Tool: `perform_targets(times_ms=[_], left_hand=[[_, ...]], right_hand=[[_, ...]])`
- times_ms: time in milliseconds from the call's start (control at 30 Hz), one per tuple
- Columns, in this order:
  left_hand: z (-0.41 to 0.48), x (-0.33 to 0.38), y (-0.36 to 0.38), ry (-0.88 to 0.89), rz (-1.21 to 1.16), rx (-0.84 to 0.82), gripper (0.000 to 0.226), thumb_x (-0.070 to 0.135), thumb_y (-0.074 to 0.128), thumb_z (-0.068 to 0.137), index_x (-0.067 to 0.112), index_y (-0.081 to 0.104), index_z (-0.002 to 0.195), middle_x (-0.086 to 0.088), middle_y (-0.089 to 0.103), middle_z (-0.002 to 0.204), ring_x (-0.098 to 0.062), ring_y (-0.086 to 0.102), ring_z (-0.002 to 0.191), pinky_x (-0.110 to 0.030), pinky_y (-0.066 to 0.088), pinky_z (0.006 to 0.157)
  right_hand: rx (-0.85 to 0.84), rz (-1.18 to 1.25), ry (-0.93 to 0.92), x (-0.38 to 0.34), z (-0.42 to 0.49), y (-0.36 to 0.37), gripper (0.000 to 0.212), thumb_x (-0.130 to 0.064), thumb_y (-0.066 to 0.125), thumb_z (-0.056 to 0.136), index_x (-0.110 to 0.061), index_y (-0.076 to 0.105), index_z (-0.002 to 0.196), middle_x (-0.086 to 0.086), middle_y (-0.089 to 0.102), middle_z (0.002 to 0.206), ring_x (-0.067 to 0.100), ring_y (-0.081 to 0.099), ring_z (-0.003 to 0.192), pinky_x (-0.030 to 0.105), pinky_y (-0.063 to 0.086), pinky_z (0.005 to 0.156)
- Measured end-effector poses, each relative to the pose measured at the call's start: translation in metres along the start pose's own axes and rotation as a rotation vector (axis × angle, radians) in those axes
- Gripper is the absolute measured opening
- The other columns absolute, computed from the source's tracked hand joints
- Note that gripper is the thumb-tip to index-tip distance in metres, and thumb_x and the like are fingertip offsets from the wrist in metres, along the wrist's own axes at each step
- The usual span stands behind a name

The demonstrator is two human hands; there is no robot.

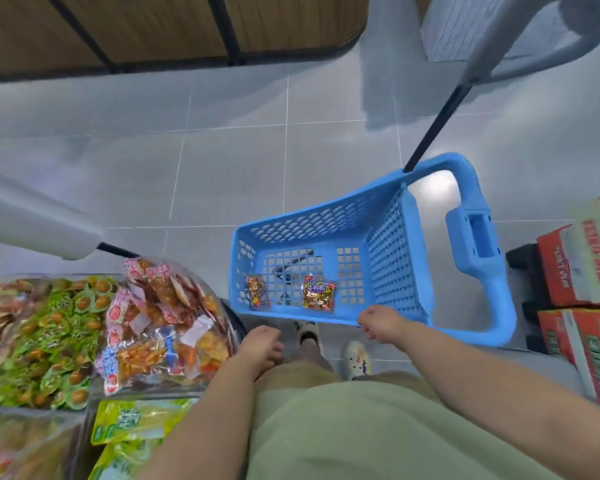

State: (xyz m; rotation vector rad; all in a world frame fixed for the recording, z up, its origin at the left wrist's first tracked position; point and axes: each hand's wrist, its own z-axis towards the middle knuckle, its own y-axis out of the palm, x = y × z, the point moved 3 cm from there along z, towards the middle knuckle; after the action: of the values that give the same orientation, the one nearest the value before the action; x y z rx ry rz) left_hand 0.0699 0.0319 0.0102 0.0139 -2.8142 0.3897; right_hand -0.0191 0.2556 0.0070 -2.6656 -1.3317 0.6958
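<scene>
a bright blue perforated plastic shopping basket [378,216] stands on the grey tiled floor [222,168], just ahead of the person's feet, with its thick blue loop handle [478,237] towards the right and a thin black rod [437,126] rising from its far corner. two things lie on the basket's gridded bottom, both near the close wall and apart from each other: a small red and yellow snack packet [257,291] by the left corner, and a slightly larger orange and yellow snack packet with coloured print [318,292] near the middle.

the right hand [381,322] is at the basket's near rim, knuckles up and fingers bent downward over the edge; whether they actually grip the rim cannot be told from this angle. the left hand [262,344] hangs beside the thigh, fingers loosely curled and holding nothing, just beside the display on the left.

that display holds clear plastic bins. one clear bin [219,306] is heaped with red and white wrapped snack packets [153,317]; the next one to the left is full of small green wrapped snacks [49,341]; nearer the person lie yellow-green bags [132,420].

at the right edge, red and white cardboard cartons [582,265] are stacked close to the basket's handle. a white spotted shoe [357,358] shows below the basket.
</scene>
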Motion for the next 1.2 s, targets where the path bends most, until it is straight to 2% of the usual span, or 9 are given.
perform_targets(times_ms=[200, 333, 500, 633, 733, 867, 1067, 1167, 1200], left_hand=[[0.062, 0.05, -0.033, -0.06, -0.025, -0.01, 0.016, 0.022, 0.047, 0.1, 0.011, 0.05, 0.111, -0.01, 0.059, 0.092, -0.018, 0.053, 0.071, -0.029, 0.044, 0.068], [0.119, 0.086, -0.044, -0.032, 0.082, 0.025, 0.02, 0.011, 0.044, 0.097, 0.011, 0.05, 0.078, -0.008, 0.048, 0.071, -0.017, 0.049, 0.051, -0.026, 0.042, 0.057], [0.172, 0.092, -0.041, -0.057, 0.191, 0.087, 0.01, 0.007, 0.048, 0.093, 0.011, 0.043, 0.086, -0.011, 0.042, 0.066, -0.013, 0.051, 0.054, -0.013, 0.039, 0.038], [0.199, 0.073, -0.032, -0.188, 0.077, 0.224, 0.033, 0.009, 0.065, 0.083, 0.009, 0.038, 0.102, -0.009, 0.047, 0.077, -0.026, 0.056, 0.078, -0.035, 0.049, 0.07], [0.205, 0.067, -0.024, -0.191, 0.097, 0.372, 0.059, 0.013, 0.07, 0.079, 0.009, 0.032, 0.124, -0.009, 0.043, 0.101, -0.034, 0.053, 0.1, -0.042, 0.051, 0.081], [0.217, 0.056, -0.007, -0.177, 0.189, 0.406, 0.077, 0.019, 0.065, 0.086, 0.015, 0.01, 0.14, -0.021, 0.038, 0.132, -0.038, 0.051, 0.109, -0.04, 0.048, 0.076], [0.25, 0.056, 0.011, -0.069, 0.201, 0.315, 0.012, 0.025, 0.056, 0.093, 0.015, 0.055, 0.099, -0.012, 0.065, 0.094, -0.032, 0.062, 0.084, -0.037, 0.051, 0.072], [0.257, 0.054, 0.011, -0.024, 0.197, 0.331, 0.006, 0.02, 0.051, 0.094, 0.015, 0.053, 0.097, -0.004, 0.055, 0.076, -0.025, 0.055, 0.071, -0.034, 0.043, 0.066], [0.257, 0.052, 0.01, -0.02, 0.195, 0.344, 0.005, 0.019, 0.052, 0.094, 0.016, 0.051, 0.097, -0.001, 0.052, 0.075, -0.023, 0.052, 0.07, -0.033, 0.04, 0.067]], right_hand=[[0.039, 0.155, 0.127, -0.019, 0.037, 0.001, 0.005, -0.012, 0.048, 0.094, -0.011, 0.053, 0.094, 0.003, 0.055, 0.079, 0.013, 0.05, 0.064, 0.022, 0.043, 0.058], [0.036, 0.143, 0.126, -0.04, 0.077, 0.002, 0.01, -0.013, 0.046, 0.094, -0.012, 0.056, 0.096, 0.005, 0.056, 0.084, 0.018, 0.052, 0.073, 0.02, 0.042, 0.061], [-0.002, 0.199, 0.16, -0.044, 0.13, 0.005, 0.026, -0.018, 0.046, 0.096, 0.001, 0.058, 0.108, 0.012, 0.055, 0.091, 0.021, 0.051, 0.077, 0.024, 0.038, 0.057], [-0.039, 0.186, 0.216, -0.033, 0.166, 0.007, 0.017, -0.015, 0.043, 0.096, -0.008, 0.049, 0.081, 0.011, 0.047, 0.08, 0.019, 0.047, 0.07, 0.026, 0.033, 0.056], [-0.061, 0.152, 0.241, -0.021, 0.187, 0.009, 0.019, -0.017, 0.044, 0.097, -0.003, 0.056, 0.097, 0.01, 0.048, 0.081, 0.02, 0.047, 0.077, 0.026, 0.034, 0.057], [-0.064, 0.13, 0.271, -0.011, 0.21, 0.019, 0.015, -0.014, 0.042, 0.097, -0.006, 0.052, 0.088, 0.007, 0.048, 0.075, 0.02, 0.049, 0.079, 0.025, 0.032, 0.052], [-0.04, 0.079, 0.316, -0.001, 0.241, 0.042, 0.028, -0.01, 0.048, 0.09, -0.013, 0.039, 0.064, 0.005, 0.041, 0.06, 0.018, 0.039, 0.055, 0.027, 0.026, 0.05], [0.061, 0.192, 0.395, -0.003, 0.257, 0.052, 0.013, -0.015, 0.06, 0.085, -0.01, 0.049, 0.083, 0.009, 0.049, 0.076, 0.025, 0.052, 0.071, 0.03, 0.034, 0.062], [0.084, 0.225, 0.425, -0.004, 0.263, 0.057, 0.027, -0.02, 0.067, 0.083, -0.006, 0.051, 0.1, 0.011, 0.054, 0.092, 0.029, 0.057, 0.088, 0.03, 0.038, 0.068]])
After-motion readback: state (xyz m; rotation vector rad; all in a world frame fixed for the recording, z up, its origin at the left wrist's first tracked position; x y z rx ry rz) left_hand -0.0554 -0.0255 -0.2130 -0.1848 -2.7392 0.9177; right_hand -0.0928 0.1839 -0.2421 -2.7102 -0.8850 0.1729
